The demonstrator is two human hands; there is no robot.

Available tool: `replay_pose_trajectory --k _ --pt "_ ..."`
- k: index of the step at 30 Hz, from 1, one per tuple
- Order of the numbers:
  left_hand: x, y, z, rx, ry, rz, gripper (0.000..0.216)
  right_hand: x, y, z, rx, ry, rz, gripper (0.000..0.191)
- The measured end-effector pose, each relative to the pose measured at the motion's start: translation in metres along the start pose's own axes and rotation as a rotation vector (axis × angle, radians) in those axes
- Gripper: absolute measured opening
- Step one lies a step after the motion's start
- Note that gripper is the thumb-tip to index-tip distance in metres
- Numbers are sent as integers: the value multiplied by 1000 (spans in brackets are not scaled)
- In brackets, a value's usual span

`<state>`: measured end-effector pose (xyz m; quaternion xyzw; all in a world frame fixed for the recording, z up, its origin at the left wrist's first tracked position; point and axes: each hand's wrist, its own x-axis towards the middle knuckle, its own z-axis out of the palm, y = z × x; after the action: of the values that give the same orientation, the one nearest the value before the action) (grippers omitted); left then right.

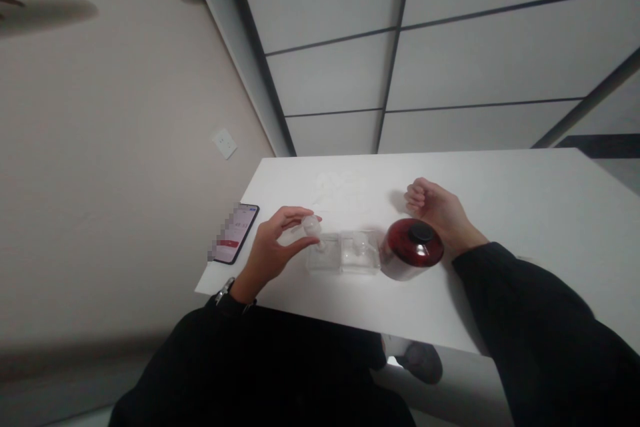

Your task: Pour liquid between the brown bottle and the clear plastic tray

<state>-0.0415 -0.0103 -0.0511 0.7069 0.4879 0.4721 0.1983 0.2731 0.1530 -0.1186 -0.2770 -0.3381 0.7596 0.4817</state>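
Looking down through the head camera, I see the white table [525, 213] filling most of the lower view, its left side close to a beige wall. My two dark sleeves come in from below. On the table near the front edge stands a dark red jar [413, 248] with a black cap [422, 233]. My right hand [437, 210] rests on the tabletop just behind the jar, its fingers curled into a loose fist. A phone [236, 233] lies flat at the left edge with its screen lit. My left hand [273, 247] hovers between the phone and two clear square bottles [359, 253] that sit side by side, touching, just left of the jar. That hand pinches a small clear stopper [311, 227] between thumb and fingertips, above the left-hand bottle.
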Motion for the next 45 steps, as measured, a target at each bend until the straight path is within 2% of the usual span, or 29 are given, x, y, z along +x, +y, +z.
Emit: replay_pose_trajectory --k 6,12,23,26,29,33,37,41,45 --pt "0 0 0 85 130 85 38 1 1 0 -36 -9 -18 48" --pt "0 5 -3 126 45 83 36 0 0 0 -82 -5 -47 42" --pt "0 6 -4 256 40 194 32 1 1 0 -54 12 -25 45" --pt "-2 5 -5 224 19 161 34 1 1 -1 -56 -6 -29 44" --pt "0 5 -8 174 27 70 38 1 0 -1 -64 -20 -30 46" --pt "22 1 -14 87 69 -28 48 1 0 0 -60 -21 -17 46" --pt "68 -22 -8 36 19 -125 38 2 1 0 -55 -18 -19 46" --pt "112 -68 14 178 -112 -210 29 4 1 -2 -60 -26 -27 47" --pt "135 -110 33 245 -163 -200 24 5 1 -2 -36 -18 -31 47"
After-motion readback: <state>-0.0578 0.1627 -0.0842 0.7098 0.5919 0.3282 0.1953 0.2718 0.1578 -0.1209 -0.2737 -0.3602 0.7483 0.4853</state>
